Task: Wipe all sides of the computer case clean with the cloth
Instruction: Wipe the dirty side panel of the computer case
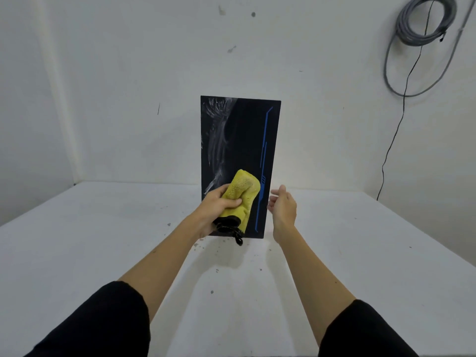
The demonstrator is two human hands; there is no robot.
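A black computer case [244, 135] with thin blue lines down its right side stands upright on the white table [103, 240], its glossy front facing me. White smears streak the upper left of that face. My left hand [217, 204] grips a bunched yellow cloth [242, 193] with a black edge and holds it against the lower part of the front. My right hand [282, 204] hovers open just beside the case's lower right edge, fingers relaxed, apart from the case.
White walls close in behind and on the left. A coil of grey cable [422, 24] hangs on the wall at the upper right, and a thin black cord [394, 140] runs down to the table. Small dark specks dot the tabletop in front of the case.
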